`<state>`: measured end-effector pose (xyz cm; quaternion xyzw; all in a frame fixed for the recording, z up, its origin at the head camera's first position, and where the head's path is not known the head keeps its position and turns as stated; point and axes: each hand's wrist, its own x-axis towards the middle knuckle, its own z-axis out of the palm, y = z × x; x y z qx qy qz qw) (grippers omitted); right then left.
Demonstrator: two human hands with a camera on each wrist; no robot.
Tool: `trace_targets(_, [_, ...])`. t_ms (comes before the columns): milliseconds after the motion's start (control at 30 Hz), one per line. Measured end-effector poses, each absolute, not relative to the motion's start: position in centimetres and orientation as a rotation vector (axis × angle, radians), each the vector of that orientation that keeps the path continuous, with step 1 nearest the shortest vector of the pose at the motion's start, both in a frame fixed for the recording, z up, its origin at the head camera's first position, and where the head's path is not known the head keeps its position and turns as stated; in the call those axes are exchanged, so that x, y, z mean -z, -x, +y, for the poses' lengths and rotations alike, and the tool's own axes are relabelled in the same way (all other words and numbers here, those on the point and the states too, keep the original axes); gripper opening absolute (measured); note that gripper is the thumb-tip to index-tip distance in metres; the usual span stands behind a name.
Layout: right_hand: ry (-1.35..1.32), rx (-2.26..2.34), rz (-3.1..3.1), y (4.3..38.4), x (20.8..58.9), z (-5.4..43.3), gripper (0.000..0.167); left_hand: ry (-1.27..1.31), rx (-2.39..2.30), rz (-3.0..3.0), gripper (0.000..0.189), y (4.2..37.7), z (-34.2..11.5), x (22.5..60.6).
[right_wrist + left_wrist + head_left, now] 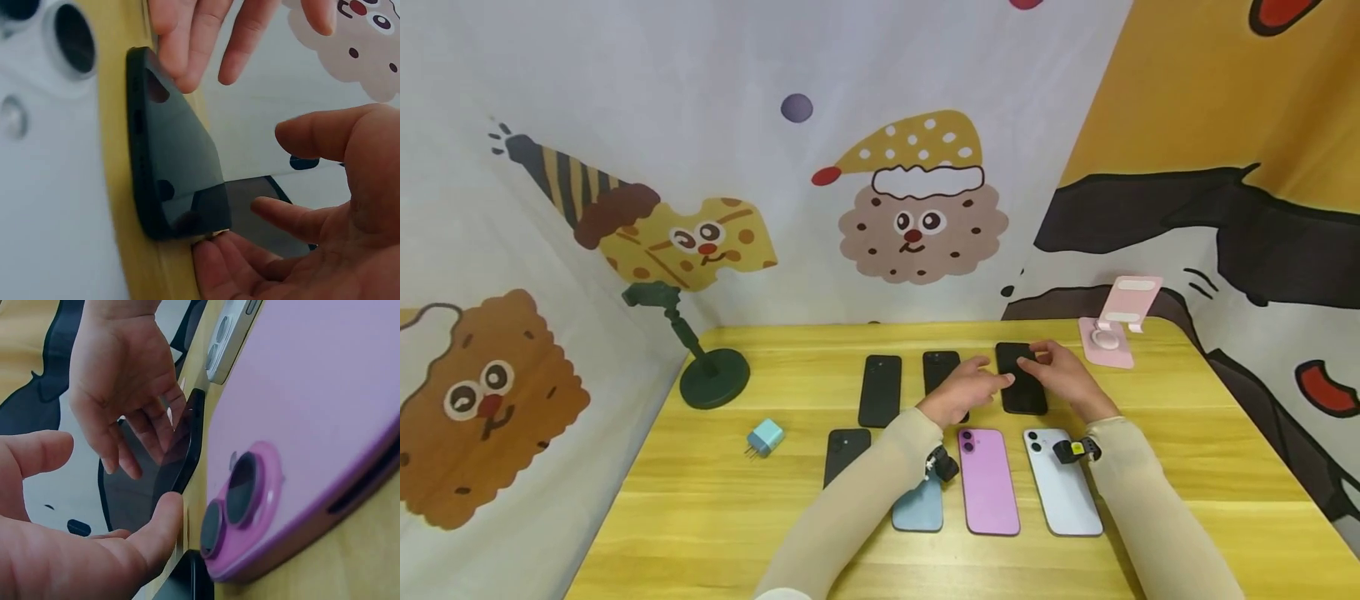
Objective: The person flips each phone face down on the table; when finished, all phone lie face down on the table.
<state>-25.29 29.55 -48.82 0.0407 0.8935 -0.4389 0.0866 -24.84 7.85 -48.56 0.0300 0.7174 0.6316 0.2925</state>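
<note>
A black smartphone lies at the back right of the table, its dark glossy face reflecting the surroundings. My right hand is at its right side; in the right wrist view the lower fingers are at the phone's edge, thumb and index finger spread. My left hand reaches towards the left side, fingers extended and holding nothing. Whether its fingertips touch the phone I cannot tell. Under the left wrist lies another black phone, partly covered. Nearer are a pink phone and a white phone, camera sides up.
Left of the hands lie two dark phones and a light blue phone partly under the left forearm. A pink folding phone stand stands at the back right, a dark green stand at the back left. A blue charger plug lies at left.
</note>
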Motion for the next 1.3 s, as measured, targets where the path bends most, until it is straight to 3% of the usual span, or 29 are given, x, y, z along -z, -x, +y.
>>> trace_targets(600, [-0.15,1.42,2.606,24.95,48.64,29.1,0.068,-0.055,-1.916,1.749,0.078,24.63,8.54,48.93])
trace_targets(967, [-0.14,1.453,2.564,24.95,48.67,28.91,0.064,0.076,-2.011,1.753,0.063,24.9,8.3,48.85])
trace_targets(1300, [-0.098,1.561,2.464,25.04,49.05,28.54,0.058,0.008,-1.988,1.78,0.067,25.13,7.61,49.47])
